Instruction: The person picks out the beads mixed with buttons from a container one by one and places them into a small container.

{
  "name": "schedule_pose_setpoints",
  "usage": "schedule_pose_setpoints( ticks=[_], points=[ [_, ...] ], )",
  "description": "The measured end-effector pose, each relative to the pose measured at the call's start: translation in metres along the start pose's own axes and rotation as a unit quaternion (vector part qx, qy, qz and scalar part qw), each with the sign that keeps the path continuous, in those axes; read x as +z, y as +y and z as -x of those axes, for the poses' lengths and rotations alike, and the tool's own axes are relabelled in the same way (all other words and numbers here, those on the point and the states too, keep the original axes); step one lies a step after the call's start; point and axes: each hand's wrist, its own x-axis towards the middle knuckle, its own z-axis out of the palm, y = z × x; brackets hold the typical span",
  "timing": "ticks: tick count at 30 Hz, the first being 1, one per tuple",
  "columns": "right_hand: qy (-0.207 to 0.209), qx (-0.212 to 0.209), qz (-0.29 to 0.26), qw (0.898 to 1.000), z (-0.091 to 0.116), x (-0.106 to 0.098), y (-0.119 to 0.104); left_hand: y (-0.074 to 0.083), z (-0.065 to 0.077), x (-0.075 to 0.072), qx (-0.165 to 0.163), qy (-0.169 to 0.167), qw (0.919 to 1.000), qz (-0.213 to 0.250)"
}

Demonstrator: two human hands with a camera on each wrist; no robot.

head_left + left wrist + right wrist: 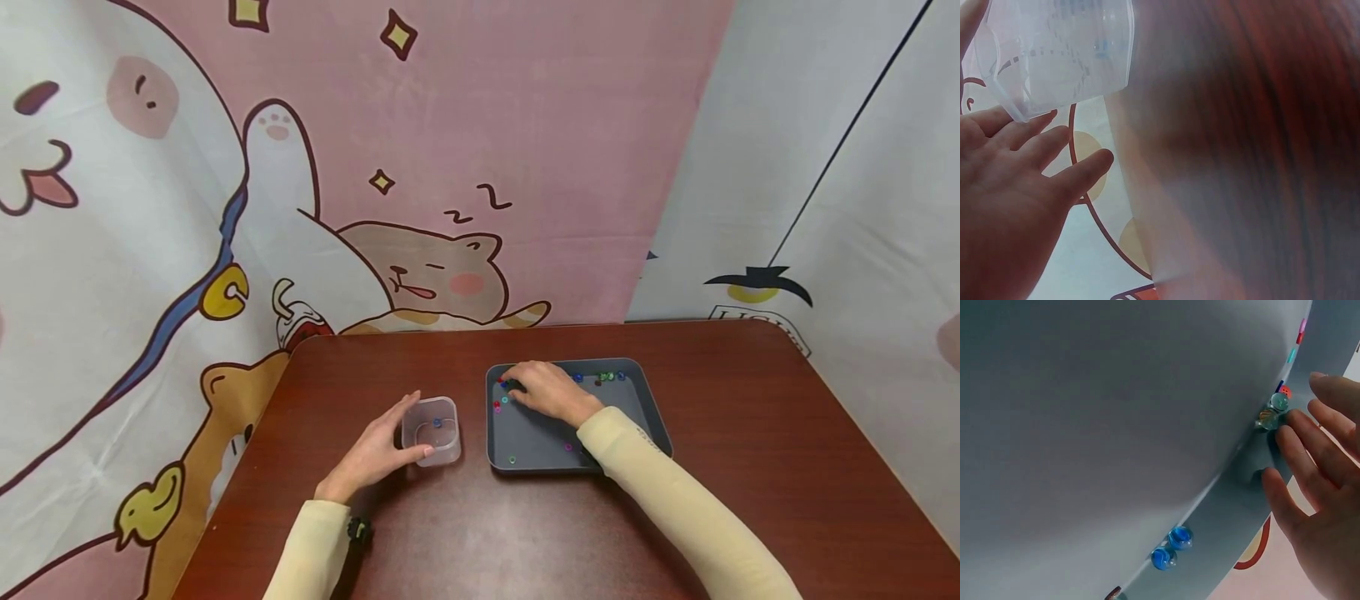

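Observation:
My left hand holds a small clear plastic box by its side, thumb at the near edge and fingers at the far one. A blue marble lies inside that box. Over the far left part of a grey tray reaches my right hand, its fingers apart and nothing seen between them. Close to those fingertips in the right wrist view sit clear marbles and a red button along the tray wall. The left wrist view shows the box above spread fingers.
Blue marbles lie along the tray's far wall, with green marbles farther right. Small coloured rings, one magenta ring and one green ring, lie on the tray floor. Brown table surrounds both containers; a printed cloth hangs behind.

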Motion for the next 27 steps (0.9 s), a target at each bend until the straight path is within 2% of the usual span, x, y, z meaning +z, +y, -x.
schedule_pose_setpoints(
  ticks=[13, 27],
  points=[
    [0.006, -0.011, 0.03, 0.999, -0.001, 0.008, 0.003, 0.001, 0.0, -0.001, 0.002, 0.001, 1.0, -0.002],
    [0.023, -0.055, 0.083, 0.995, -0.002, 0.013, -0.001, 0.002, 0.001, -0.001, 0.008, 0.003, 0.9999, 0.006]
  ],
)
